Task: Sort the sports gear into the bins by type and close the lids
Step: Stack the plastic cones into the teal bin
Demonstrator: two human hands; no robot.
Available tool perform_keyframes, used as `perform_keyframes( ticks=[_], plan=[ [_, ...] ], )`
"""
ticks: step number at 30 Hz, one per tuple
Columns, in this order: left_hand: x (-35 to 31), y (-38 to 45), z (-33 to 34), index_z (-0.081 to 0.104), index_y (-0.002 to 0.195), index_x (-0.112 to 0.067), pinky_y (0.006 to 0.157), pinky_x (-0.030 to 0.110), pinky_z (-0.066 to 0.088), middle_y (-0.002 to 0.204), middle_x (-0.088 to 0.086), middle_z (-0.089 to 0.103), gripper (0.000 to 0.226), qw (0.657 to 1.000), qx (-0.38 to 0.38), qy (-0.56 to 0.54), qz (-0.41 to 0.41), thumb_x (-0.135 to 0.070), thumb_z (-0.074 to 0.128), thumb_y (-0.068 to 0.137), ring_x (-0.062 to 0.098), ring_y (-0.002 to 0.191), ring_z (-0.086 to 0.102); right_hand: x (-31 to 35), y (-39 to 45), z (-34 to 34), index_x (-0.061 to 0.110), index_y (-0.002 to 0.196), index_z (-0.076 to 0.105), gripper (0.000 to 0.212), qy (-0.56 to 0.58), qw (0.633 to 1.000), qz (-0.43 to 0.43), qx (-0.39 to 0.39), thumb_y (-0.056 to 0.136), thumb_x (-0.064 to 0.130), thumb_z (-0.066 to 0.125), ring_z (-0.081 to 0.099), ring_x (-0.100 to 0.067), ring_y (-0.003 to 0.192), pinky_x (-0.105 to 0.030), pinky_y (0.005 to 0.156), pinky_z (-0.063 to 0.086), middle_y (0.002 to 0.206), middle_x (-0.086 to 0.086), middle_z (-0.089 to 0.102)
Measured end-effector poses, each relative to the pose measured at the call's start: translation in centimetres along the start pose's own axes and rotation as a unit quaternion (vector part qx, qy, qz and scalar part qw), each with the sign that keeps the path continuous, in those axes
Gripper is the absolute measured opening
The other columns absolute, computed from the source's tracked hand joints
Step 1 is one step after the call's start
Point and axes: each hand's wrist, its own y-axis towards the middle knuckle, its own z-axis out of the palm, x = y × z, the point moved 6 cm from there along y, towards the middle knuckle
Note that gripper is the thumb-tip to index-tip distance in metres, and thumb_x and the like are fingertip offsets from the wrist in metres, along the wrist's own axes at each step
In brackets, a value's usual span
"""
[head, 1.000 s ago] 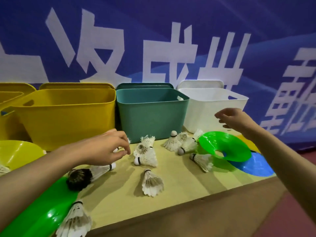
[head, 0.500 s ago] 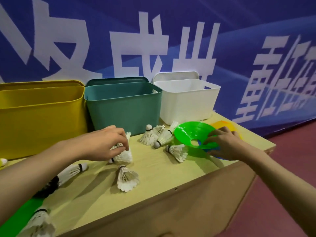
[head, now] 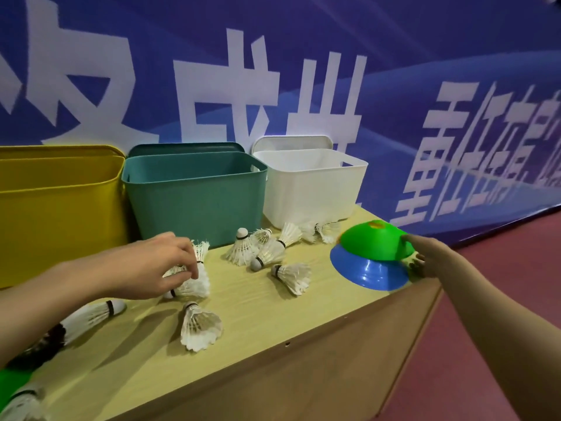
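Several white shuttlecocks (head: 291, 275) lie scattered on the wooden table (head: 273, 323). My left hand (head: 145, 268) pinches a small bunch of shuttlecocks (head: 194, 284) in front of the teal bin (head: 194, 196). At the table's right corner my right hand (head: 425, 256) grips the rim of a green cone disc (head: 370, 241). The disc is tilted dome-up over a blue cone disc (head: 364, 273). Feathers show under that hand. The yellow bin (head: 60, 214), the teal bin and the white bin (head: 309, 186) stand open in a row at the back.
Each bin's lid stands upright behind it against the blue banner wall. A black shuttlecock (head: 42, 344) and another green disc (head: 12, 381) lie at the lower left. The table's front edge drops to a red floor (head: 485, 375) on the right.
My right hand came down from beside the white bin, took the green disc and turned it dome-up over the blue one. My left hand gathered shuttlecocks. The view swung right.
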Motion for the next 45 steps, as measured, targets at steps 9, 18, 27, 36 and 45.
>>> perform_keyframes(
  ticks=[9, 18, 27, 36, 45],
  plan=[
    [-1.0, 0.6, -0.7, 0.058, 0.109, -0.053, 0.099, 0.022, 0.041, 0.115, -0.03, 0.044, 0.035, 1.0, -0.013, 0.001, 0.006, -0.066, 0.028, 0.096, -0.007, 0.114, 0.037, 2.9, 2.4, 3.6, 0.008, 0.14, 0.046, 0.057, -0.008, 0.996, 0.068, 0.048, 0.093, 0.03, 0.07, 0.054, -0.027, 0.074, -0.039, 0.054, 0.052, 0.093, -0.013, 0.05],
    [0.7, -0.3, 0.0, 0.057, 0.109, -0.054, 0.101, 0.024, 0.04, 0.117, -0.03, 0.045, 0.044, 1.0, -0.009, -0.004, 0.001, -0.071, 0.021, 0.09, -0.005, 0.115, 0.039, 5.6, 3.4, 2.4, 0.01, 0.142, 0.047, 0.047, 0.21, 0.974, -0.077, 0.012, 0.098, 0.016, 0.062, 0.067, -0.025, 0.088, -0.036, 0.045, 0.057, 0.131, -0.015, 0.062],
    [2.0, -2.6, -0.6, 0.056, 0.124, -0.051, 0.101, 0.027, 0.042, 0.119, -0.029, 0.047, 0.035, 0.998, -0.05, -0.03, -0.028, -0.06, 0.035, 0.099, -0.005, 0.114, 0.042, 8.4, -16.5, 11.6, 0.004, 0.103, 0.061, 0.023, 0.069, 0.965, -0.184, 0.171, 0.102, 0.027, 0.058, 0.063, -0.03, 0.076, -0.04, 0.067, 0.052, 0.094, -0.019, 0.066],
    [4.3, -8.9, 0.9, 0.055, 0.127, -0.047, 0.1, 0.019, 0.036, 0.121, -0.028, 0.047, 0.027, 0.996, -0.044, -0.031, -0.064, -0.05, 0.043, 0.103, -0.007, 0.114, 0.038, 15.7, -25.7, 29.1, 0.011, 0.1, 0.065, 0.018, 0.27, 0.88, -0.084, 0.383, 0.1, 0.014, 0.047, 0.061, -0.023, 0.076, -0.029, 0.064, 0.053, 0.091, -0.01, 0.063],
    [6.3, -8.6, 2.0, 0.061, 0.117, -0.047, 0.102, 0.024, 0.038, 0.117, -0.027, 0.05, 0.02, 0.994, -0.051, -0.064, -0.067, -0.046, 0.046, 0.103, -0.008, 0.114, 0.041, 9.2, -21.1, 22.9, 0.017, 0.109, 0.06, 0.011, -0.011, 0.928, -0.181, 0.327, 0.103, 0.025, 0.054, 0.055, -0.021, 0.099, -0.031, 0.087, 0.046, 0.114, -0.008, 0.057]
  ],
)
